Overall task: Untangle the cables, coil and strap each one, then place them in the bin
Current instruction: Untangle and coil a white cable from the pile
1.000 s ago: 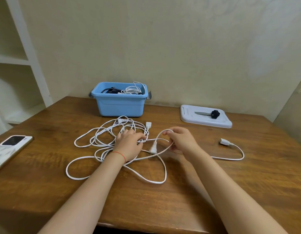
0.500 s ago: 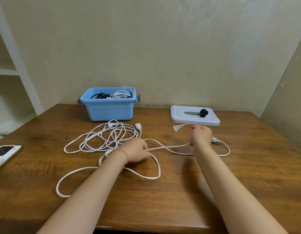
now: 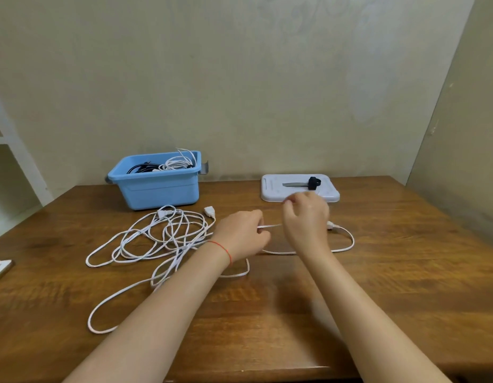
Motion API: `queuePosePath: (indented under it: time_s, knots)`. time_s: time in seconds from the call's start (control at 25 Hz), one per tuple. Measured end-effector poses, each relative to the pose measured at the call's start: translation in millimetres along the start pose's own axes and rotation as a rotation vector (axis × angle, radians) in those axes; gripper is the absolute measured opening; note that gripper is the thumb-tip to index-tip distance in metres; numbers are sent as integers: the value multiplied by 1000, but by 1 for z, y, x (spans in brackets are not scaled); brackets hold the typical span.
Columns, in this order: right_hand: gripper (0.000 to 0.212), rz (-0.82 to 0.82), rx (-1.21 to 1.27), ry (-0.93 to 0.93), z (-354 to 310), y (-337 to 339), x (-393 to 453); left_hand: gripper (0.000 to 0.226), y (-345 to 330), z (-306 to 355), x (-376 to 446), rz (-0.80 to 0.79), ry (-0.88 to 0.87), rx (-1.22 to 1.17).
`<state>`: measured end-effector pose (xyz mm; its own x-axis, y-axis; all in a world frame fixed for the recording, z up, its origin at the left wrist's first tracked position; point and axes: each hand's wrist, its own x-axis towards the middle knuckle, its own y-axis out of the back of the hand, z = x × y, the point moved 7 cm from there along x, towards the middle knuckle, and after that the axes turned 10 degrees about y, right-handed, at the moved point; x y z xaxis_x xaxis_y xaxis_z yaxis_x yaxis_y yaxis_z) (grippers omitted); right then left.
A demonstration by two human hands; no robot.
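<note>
On the bench (image 3: 378, 272), one blue bin (image 3: 156, 189) holds coiled cables. One tangled white cable (image 3: 162, 236) sprawls left-to-right before it. The left hand (image 3: 239, 236) grips a taut span; the right hand (image 3: 306, 219) pinches it with curled fingers.

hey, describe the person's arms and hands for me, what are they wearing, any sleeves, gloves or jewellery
Both forearms are bare right up to the bottom edge of the frame: no sleeves show, and no gloves. The left hand has a thin red string bracelet around its wrist. The right hand and its wrist carry nothing visible: no watch, band or ring that can be made out.
</note>
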<state>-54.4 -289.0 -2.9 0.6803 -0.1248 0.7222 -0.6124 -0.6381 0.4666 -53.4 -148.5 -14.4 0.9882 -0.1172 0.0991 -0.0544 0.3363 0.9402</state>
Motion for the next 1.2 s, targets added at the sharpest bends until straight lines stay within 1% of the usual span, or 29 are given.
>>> queuePosePath:
  time_s: [0.04,0.08,0.12,0.16,0.28,0.36,0.4,0.44,0.48,0.52,0.56,0.6,0.64,0.68,0.72,0.8,0.84,0.88,0.92,0.96,1.04,1.08,1.12,1.16,1.2]
  knots:
    - [26,-81,143,4,-7,-6,-2,20,-4,7,-1,-17,-13,-63]
    - [29,-208,276,-40,-14,-12,-6,25,-8,12,-2,-23,-20,-119]
    - [27,-339,366,-98,-19,-20,-11,28,-10,13,-3,-16,-22,-159]
    - [26,-438,393,-133,-22,-26,-17,28,-11,11,-3,-3,-15,-193]
    - [37,-570,286,-128,-18,-37,-27,21,-14,-6,-4,0,18,-272]
    - [36,-607,210,-82,-12,-43,-26,12,-16,-25,-3,-6,59,-249]
    - [32,-575,174,-68,-4,-45,-23,8,-15,-37,-3,3,90,-229]
    - [27,-488,131,-71,6,-40,-16,6,-14,-50,-3,16,127,-205]
    - [24,-350,96,-118,18,-31,-7,7,-12,-66,-4,32,169,-184]
    - [23,-206,38,-187,29,-18,-1,10,-9,-79,-4,46,208,-175]
    - [24,-98,-45,-260,38,-6,0,17,-6,-90,-5,58,233,-175]
    - [25,-54,-157,-292,40,0,-1,27,-2,-95,-5,69,233,-161]
    - [25,-60,-255,-261,35,0,-1,36,4,-94,-5,84,205,-114]
    - [26,-97,-304,-175,22,-5,0,43,11,-87,-4,111,158,-43]
    - [31,-141,-276,-62,4,-15,1,47,19,-75,-2,153,102,30]
    - [38,-214,-23,139,-34,-35,-2,46,40,-45,0,265,-4,175]
    - [34,-203,119,179,-48,-40,-3,45,50,-31,1,327,-39,250]
    - [27,-153,218,192,-58,-40,-3,44,60,-19,1,379,-59,318]
    - [25,-93,269,192,-64,-38,-3,41,66,-11,0,406,-69,362]
    - [31,-56,266,201,-69,-34,-2,35,68,-7,0,413,-73,374]
    - [52,-94,150,237,-67,-34,-3,24,63,-12,0,373,-38,315]
    - [53,-124,52,308,-67,-36,-6,24,58,-17,-2,342,-9,271]
    - [44,-156,-37,395,-68,-38,-10,26,51,-21,-4,306,11,227]
    - [30,-171,-116,463,-67,-40,-13,25,45,-23,-6,275,13,173]
    - [22,-171,-198,509,-67,-41,-16,24,38,-24,-7,244,13,115]
